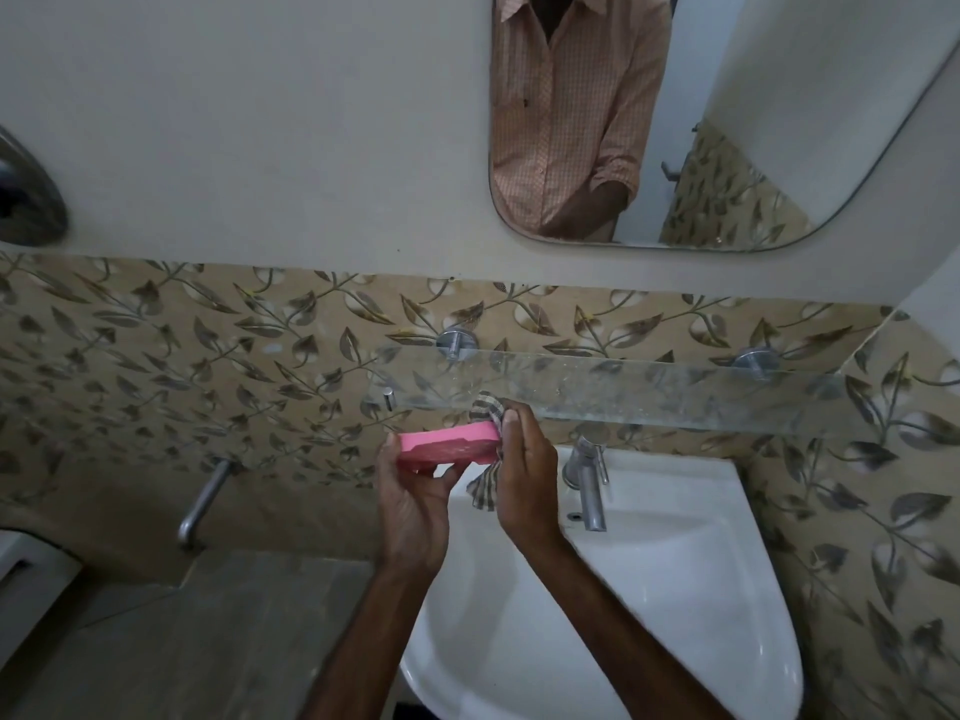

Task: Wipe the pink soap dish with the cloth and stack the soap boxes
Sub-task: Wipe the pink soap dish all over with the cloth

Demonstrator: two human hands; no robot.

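Head view, my left hand (413, 498) gripping the pink soap dish (448, 447) from below, my right hand (524, 467) pinching the checked cloth (485, 446) against its right end, over the sink (675, 589).

Glass shelf (623, 387) close above the hands, tap (589, 475) just right, open basin (597, 615) below (nothing in it).

The left hand (410, 504) grips the pink soap dish (447, 448) from below. At its three o'clock end, the right hand (524, 470) presses a checked cloth (488, 407) against it, above the white sink (649, 589).
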